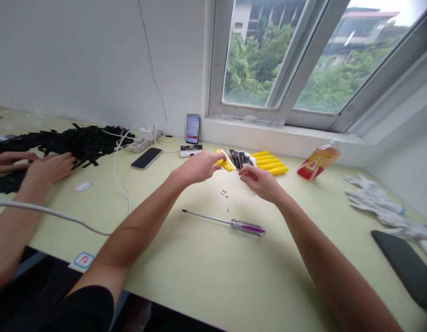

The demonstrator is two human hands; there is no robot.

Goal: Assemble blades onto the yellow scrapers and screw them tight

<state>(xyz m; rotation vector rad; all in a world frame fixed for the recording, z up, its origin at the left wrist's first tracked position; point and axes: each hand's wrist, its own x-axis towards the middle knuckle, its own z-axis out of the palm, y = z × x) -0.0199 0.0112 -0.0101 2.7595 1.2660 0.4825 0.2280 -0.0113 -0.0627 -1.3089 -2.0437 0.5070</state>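
Observation:
My left hand (198, 167) is closed, with its fingers at a flat yellow piece (229, 164) that has a white edge. The fingers cover part of that piece. Close by, my right hand (260, 182) has its fingertips pinched together; what is between them, if anything, is too small to make out. Right behind my hands lie several yellow-handled tools (271, 163) with black and silver ends (239, 159). Small metal parts (223, 192) are scattered on the table just in front. Nearer to me lies a screwdriver (246, 227) with a clear and purple handle, its tip pointing left.
Another person's hands (50, 168) work at a heap of black strips (78, 143) on the left. A white cable (118, 170) crosses the table (206, 276) by a phone (146, 158). To the right are a red-yellow pouch (317, 161), white gloves (375, 203) and a dark flat object (405, 267).

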